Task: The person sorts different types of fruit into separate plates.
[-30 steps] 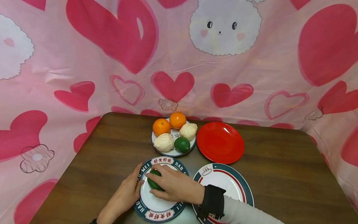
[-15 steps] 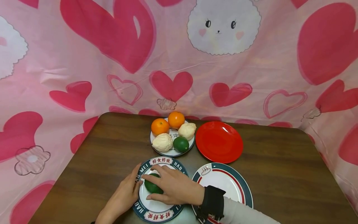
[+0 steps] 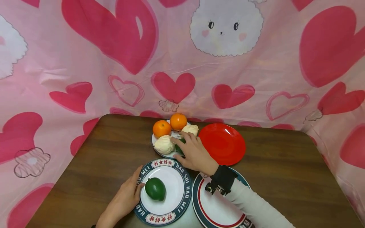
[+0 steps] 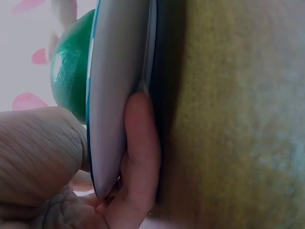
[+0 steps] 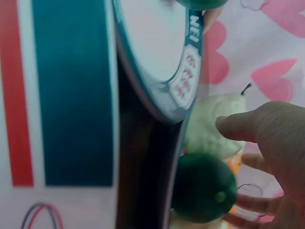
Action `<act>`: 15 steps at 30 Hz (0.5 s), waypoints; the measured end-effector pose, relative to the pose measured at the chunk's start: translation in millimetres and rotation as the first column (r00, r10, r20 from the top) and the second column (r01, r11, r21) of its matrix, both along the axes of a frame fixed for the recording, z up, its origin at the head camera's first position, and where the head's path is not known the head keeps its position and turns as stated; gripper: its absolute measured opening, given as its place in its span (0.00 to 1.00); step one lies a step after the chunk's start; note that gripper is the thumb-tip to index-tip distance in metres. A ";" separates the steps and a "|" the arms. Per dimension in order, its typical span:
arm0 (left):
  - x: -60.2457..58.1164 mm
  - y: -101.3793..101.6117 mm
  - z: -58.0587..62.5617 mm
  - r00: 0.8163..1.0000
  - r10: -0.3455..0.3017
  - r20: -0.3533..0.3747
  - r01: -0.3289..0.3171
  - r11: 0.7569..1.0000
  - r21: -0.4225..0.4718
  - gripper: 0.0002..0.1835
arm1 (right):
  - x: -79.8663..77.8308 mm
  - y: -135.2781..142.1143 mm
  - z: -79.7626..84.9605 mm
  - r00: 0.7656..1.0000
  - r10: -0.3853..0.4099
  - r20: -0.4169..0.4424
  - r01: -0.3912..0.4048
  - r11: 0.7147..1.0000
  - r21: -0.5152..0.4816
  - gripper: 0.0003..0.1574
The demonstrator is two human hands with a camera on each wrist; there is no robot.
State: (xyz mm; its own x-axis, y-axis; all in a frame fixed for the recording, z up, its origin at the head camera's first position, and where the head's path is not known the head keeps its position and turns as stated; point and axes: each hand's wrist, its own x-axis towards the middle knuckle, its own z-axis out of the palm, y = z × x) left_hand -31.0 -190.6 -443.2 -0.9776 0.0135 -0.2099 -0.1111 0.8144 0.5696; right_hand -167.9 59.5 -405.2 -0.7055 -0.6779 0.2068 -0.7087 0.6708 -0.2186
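My left hand grips the left side of a white plate with a dark green lettered rim. In the left wrist view, a finger lies under that plate while the thumb side is above. On the plate rests a green lime, left of its middle. Farther back, my right hand reaches over a small plate, its fingers spread around a second green lime. The thumb stands apart from this lime in the right wrist view, beside a pale wrinkled fruit.
Two oranges and another pale fruit share the small back plate. A red plate stands to its right. Nearer, a larger white plate with green and red bands lies under my right forearm. Behind the table hangs a pink heart-patterned cloth.
My right hand has come off the lime on the lettered plate and moved back and right to the lime on the small plate. The left hand stays at the plate's rim.
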 end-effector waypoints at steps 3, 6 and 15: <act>0.9 -0.2 -1.0 1.000 0.001 -0.008 -0.001 1.000 -0.005 0.36 | -5.4 1.9 -5.9 1.000 -0.010 0.021 0.009 0.999 0.045 0.40; 0.0 -0.4 -1.9 1.000 -0.001 -0.010 0.000 1.000 -0.009 0.36 | -8.5 0.3 -11.5 1.000 -0.014 0.020 0.013 0.997 0.080 0.38; 0.3 -0.4 -3.8 1.000 0.003 -0.025 -0.003 1.000 -0.005 0.36 | -9.3 -4.5 -15.7 0.998 -0.060 0.008 0.059 0.994 0.091 0.37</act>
